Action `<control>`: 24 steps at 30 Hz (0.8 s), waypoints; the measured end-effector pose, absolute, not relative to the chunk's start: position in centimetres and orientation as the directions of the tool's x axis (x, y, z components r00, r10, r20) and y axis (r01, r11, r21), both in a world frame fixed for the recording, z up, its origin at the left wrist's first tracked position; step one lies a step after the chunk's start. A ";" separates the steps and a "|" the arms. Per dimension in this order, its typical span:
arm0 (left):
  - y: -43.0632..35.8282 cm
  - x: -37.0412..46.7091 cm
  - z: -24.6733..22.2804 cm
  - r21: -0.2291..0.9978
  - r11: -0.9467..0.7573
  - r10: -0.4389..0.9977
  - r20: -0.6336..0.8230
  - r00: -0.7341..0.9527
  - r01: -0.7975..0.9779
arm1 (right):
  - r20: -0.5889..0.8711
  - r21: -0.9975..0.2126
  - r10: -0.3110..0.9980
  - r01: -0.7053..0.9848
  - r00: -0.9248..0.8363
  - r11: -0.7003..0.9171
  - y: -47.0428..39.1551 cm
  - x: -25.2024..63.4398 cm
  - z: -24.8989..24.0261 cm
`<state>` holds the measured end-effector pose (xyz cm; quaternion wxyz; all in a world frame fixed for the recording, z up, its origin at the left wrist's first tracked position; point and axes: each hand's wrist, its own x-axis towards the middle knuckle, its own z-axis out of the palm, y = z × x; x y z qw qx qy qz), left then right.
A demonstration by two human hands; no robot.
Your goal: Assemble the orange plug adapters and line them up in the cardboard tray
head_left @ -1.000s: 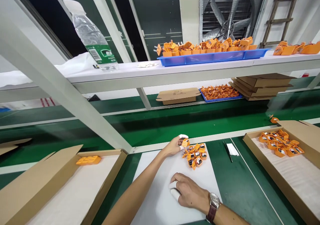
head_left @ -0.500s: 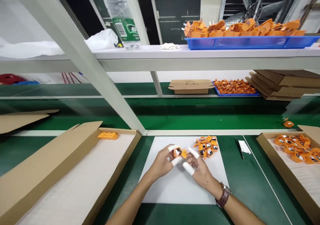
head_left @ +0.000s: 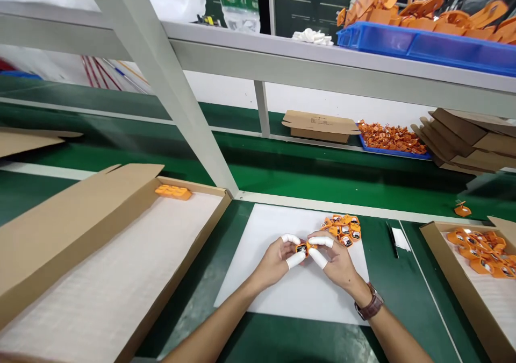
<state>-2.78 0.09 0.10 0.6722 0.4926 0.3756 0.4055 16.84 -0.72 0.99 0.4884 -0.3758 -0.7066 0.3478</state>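
My left hand, with white finger cots on thumb and forefinger, pinches a small orange plastic housing that has a dark and silver inside. Wearing the same kind of cots, my right hand has its thumb and forefinger closed on a lighter orange flap-like piece at the housing's right side. The two pieces touch; whether they are joined I cannot tell. Both hands are over a white sheet. Just beyond my right hand lies a pile of similar orange housings.
On the left stands a lined cardboard box with an orange block. Another box at right holds orange housings. A thin black tool lies near it. A slanted post and a shelf with a blue tray stand beyond.
The view has tilted down. My right hand has closed from spread fingers onto the orange flap piece, and it and the housing are now together.
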 end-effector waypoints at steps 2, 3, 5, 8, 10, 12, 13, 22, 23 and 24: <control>0.0 -2.7 -0.2 0.984 0.114 0.932 -0.058 0.357 -0.138 | 0.430 -0.862 0.878 0.193 -0.208 0.468 -1.0 16.8 0.5; 0.0 -2.7 -0.3 0.995 0.050 0.939 -0.016 0.343 -0.090 | 0.431 -0.862 0.881 0.200 -0.196 0.467 -1.2 16.8 0.2; -0.1 -2.7 -0.5 0.994 -0.098 0.941 0.076 0.329 0.050 | 0.439 -0.851 0.877 0.222 -0.198 0.476 -1.5 16.7 -0.1; -0.1 -2.8 -0.6 0.966 -0.176 0.937 0.105 0.334 0.190 | 0.451 -0.829 0.861 0.246 -0.235 0.502 -1.7 16.7 0.1; 0.0 -2.9 -0.7 0.990 -0.065 0.935 0.015 0.354 0.129 | 0.458 -0.824 0.856 0.246 -0.238 0.510 -1.7 16.7 0.3; 0.1 -2.9 -0.6 0.996 0.091 0.916 -0.088 0.392 0.010 | 0.466 -0.823 0.854 0.241 -0.231 0.515 -1.7 16.7 0.4; 0.2 -3.0 -0.5 0.987 0.155 0.903 -0.126 0.411 -0.039 | 0.469 -0.823 0.853 0.237 -0.227 0.516 -1.6 16.8 0.5; -0.1 -2.5 -0.6 0.953 0.241 0.924 -0.168 0.343 -0.183 | 0.505 -0.812 0.829 0.195 -0.239 0.550 -1.9 16.9 0.7; -0.2 -2.3 -0.9 0.957 0.226 0.937 -0.163 0.309 -0.181 | 0.513 -0.801 0.821 0.202 -0.250 0.563 -1.9 16.8 0.7; -0.3 -2.1 -1.1 0.962 0.209 0.949 -0.156 0.275 -0.176 | 0.520 -0.793 0.815 0.211 -0.254 0.572 -1.9 16.7 0.7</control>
